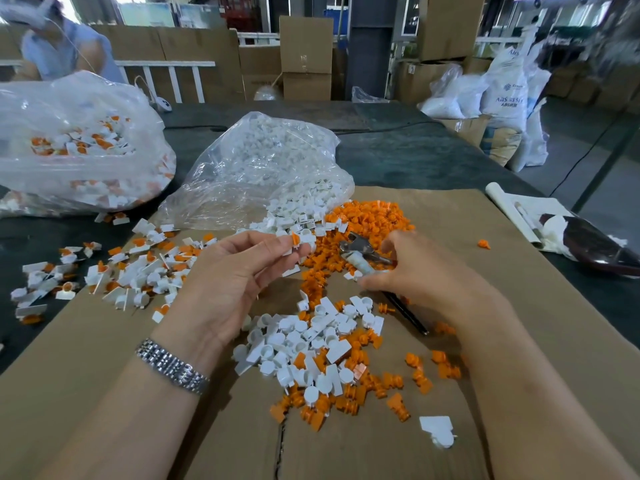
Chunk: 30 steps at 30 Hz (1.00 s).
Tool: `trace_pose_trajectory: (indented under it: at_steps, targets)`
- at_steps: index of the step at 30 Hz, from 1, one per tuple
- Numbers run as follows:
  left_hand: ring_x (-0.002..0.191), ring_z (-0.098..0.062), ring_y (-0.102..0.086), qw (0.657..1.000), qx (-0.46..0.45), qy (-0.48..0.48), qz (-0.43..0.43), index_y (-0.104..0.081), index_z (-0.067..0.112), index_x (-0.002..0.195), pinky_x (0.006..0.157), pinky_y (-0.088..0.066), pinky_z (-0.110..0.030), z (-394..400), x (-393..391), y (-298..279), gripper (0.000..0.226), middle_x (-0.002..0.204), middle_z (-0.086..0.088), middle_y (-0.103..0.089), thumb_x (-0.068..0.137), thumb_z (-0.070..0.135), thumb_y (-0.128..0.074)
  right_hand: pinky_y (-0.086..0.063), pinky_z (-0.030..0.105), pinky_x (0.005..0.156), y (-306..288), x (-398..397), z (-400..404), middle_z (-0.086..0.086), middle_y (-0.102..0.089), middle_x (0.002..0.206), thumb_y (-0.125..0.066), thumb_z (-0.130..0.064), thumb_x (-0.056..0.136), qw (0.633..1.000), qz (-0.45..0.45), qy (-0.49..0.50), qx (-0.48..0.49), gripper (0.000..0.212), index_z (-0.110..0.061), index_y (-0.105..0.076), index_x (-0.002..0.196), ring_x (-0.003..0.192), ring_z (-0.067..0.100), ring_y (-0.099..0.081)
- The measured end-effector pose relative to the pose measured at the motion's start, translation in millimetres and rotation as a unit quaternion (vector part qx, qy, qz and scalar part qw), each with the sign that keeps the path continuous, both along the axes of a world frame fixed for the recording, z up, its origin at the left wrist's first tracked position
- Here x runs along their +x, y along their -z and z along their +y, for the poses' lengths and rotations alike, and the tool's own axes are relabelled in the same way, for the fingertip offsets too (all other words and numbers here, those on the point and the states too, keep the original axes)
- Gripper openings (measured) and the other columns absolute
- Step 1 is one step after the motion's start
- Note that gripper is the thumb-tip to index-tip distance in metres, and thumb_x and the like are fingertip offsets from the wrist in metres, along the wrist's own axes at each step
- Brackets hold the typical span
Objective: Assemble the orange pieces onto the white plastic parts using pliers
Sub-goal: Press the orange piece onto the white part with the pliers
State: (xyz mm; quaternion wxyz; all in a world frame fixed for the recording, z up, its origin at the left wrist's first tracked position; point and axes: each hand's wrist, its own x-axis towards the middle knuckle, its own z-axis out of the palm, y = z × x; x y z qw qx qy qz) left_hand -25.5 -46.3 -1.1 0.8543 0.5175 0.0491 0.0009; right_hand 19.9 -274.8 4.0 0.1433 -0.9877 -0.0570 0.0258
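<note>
My left hand [235,271] pinches a white plastic part with an orange piece [298,240] on it, held above the cardboard [485,341]. My right hand [415,271] grips the pliers [360,252], whose metal jaws lie over the heap of loose orange pieces [363,220]. A mixed pile of white parts and orange pieces [325,348] lies between my forearms. Finished white-and-orange parts [138,268] are scattered to the left.
A clear bag of white parts [270,161] lies open behind the orange heap. A second bag of assembled parts [76,140] stands at the far left. A person in blue [59,46] sits behind it. Rolled paper and a dark object [588,247] lie at the right.
</note>
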Motion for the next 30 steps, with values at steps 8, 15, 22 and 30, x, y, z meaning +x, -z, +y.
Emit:
trace_pose_trajectory:
  at_steps: [8, 15, 22, 30]
  targets:
    - [0.101, -0.024, -0.077, 0.999, 0.045, -0.028, -0.01, -0.084, 0.016, 0.077, 0.067, -0.06, -0.02, 5.4, 2.7, 4.5, 0.02, 0.104, -0.013, -0.079, 0.059, 0.022, -0.09, -0.041, 0.036, 0.074, 5.8, -2.0, 12.8, 0.002, -0.05, 0.096, -0.063, -0.052, 0.091, 0.996, -0.043, -0.009, -0.078, 0.038, -0.016, -0.05, 0.093, 0.1, 0.024, -0.049]
    - [0.082, -0.013, -0.076, 0.998, 0.05, -0.023, -0.004, -0.084, 0.019, 0.079, 0.059, -0.054, -0.016, 2.3, 2.3, 3.7, 0.02, 0.09, -0.002, -0.079, 0.062, 0.03, -0.088, -0.044, 0.026, 0.051, -20.6, -13.7, 7.5, 0.001, -0.063, 0.071, -0.053, -0.034, 0.101, 0.969, 0.027, -0.051, 0.24, 0.026, -0.014, -0.063, 0.088, 0.056, 0.012, -0.058]
    - [0.082, -0.016, -0.075, 0.997, 0.073, -0.029, -0.021, -0.082, 0.022, 0.076, 0.062, -0.054, -0.017, -4.2, -0.3, 3.2, 0.006, 0.088, -0.004, -0.077, 0.074, 0.026, -0.084, -0.057, 0.027, 0.07, -32.6, -35.1, 21.0, 0.004, -0.073, 0.087, -0.053, -0.035, 0.104, 0.951, 0.118, -0.143, 0.247, 0.031, -0.009, -0.068, 0.098, 0.075, 0.016, -0.069]
    - [0.078, -0.019, -0.075, 0.992, 0.097, -0.057, -0.059, -0.078, 0.017, 0.081, 0.056, -0.051, -0.018, -9.2, 0.7, 4.2, 0.015, 0.088, -0.011, -0.078, 0.073, 0.027, -0.083, -0.053, 0.05, 0.078, -37.2, -44.5, 29.2, 0.021, -0.069, 0.098, -0.046, -0.039, 0.106, 0.958, 0.103, -0.162, 0.213, 0.04, -0.003, -0.062, 0.099, 0.085, 0.035, -0.066]
